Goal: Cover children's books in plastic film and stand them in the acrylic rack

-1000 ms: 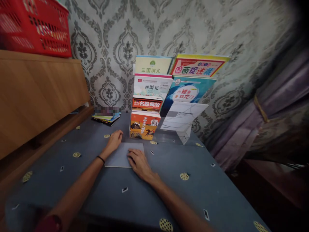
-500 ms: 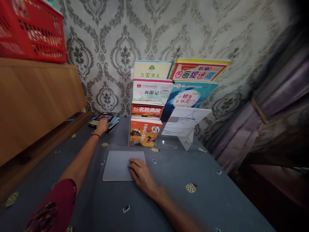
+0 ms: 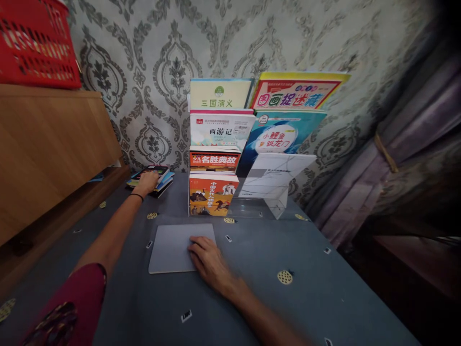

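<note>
At the back left, my left hand (image 3: 148, 182) rests on a small stack of books (image 3: 166, 181), over the dark-covered book (image 3: 157, 169) on top. Its fingertips are partly hidden, so I cannot make out whether they grip. My right hand (image 3: 209, 262) lies with fingers stretched over the right side of a thin, flat grey rectangle (image 3: 169, 247), perhaps a book or a pad. Behind it stands a clear display rack (image 3: 279, 206) with several books in tiers, among them an orange book (image 3: 212, 194) low on the left and a white book (image 3: 273, 178) low on the right.
A grey patterned cloth (image 3: 252, 298) covers the table. To the left is a wooden cabinet (image 3: 54, 144) with a red basket (image 3: 36, 45) on it. Patterned wallpaper (image 3: 173, 57) rises behind the rack, and a tied curtain (image 3: 367, 187) hangs at right.
The view has shifted slightly, carrying most of the scene a little to the left. Both hands stay at the same things, the left at the stack and the right on the grey rectangle.
</note>
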The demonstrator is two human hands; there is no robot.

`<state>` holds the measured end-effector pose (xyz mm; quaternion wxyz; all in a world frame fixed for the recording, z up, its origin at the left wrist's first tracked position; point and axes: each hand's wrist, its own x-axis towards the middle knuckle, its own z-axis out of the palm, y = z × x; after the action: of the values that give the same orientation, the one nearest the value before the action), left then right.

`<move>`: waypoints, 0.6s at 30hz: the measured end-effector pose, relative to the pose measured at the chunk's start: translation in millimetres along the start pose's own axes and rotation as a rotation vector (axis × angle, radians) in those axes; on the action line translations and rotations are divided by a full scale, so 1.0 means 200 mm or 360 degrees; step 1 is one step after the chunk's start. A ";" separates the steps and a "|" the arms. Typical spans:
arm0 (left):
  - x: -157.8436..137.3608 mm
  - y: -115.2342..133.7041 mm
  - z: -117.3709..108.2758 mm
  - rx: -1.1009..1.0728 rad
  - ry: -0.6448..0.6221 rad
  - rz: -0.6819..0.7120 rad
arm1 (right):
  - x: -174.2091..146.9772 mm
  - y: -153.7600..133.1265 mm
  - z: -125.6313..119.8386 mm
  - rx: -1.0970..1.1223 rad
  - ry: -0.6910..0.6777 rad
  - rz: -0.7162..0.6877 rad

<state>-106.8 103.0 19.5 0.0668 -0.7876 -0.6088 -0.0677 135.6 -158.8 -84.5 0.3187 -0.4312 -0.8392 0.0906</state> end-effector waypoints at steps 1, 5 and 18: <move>-0.01 -0.01 -0.02 0.0041 0.0009 -0.0015 | 0.00 0.00 0.00 -0.0008 0.0001 0.0001; -0.14 -0.04 -0.12 0.0204 0.0021 -0.0043 | 0.00 -0.01 -0.01 -0.0045 -0.0003 0.0001; -0.59 -0.24 0.09 -0.0531 0.0099 -0.0475 | -0.01 0.01 0.01 -0.0033 0.0017 -0.0013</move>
<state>-181.5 5.9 -19.0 -0.0563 -0.6866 -0.6965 -0.2009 136.0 -158.8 -86.6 0.3190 -0.4316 -0.8402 0.0783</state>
